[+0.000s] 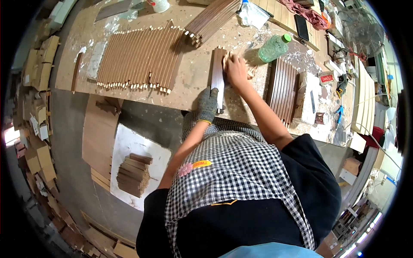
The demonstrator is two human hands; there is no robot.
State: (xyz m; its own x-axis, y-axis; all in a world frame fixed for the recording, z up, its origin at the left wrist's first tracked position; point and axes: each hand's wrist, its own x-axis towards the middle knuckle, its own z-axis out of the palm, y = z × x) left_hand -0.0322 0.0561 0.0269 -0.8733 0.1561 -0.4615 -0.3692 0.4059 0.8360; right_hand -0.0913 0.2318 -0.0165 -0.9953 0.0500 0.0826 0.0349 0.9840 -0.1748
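Observation:
In front of me a dark brown wooden slat (218, 68) with pale ends lies lengthwise on the workbench, its near end close to the front edge. My left hand (207, 104), in a grey knit glove with a yellow cuff, grips that near end. Farther up, my bare right hand (236, 69) presses against the slat's right side, fingers closed round a crumpled tan piece (225, 62) that looks like a rag or paper; most of it is hidden. More crumpled tan material (251, 72) shows just right of those fingers.
Brown slats lie in a wide row (137, 56) at left, a bundle (213, 21) at the back and a stack (282, 88) at right. A green-capped bottle (273, 48), a phone (301, 27) and a white block (305, 99) stand around. Below left, a pile of pieces (133, 174) sits on a white board.

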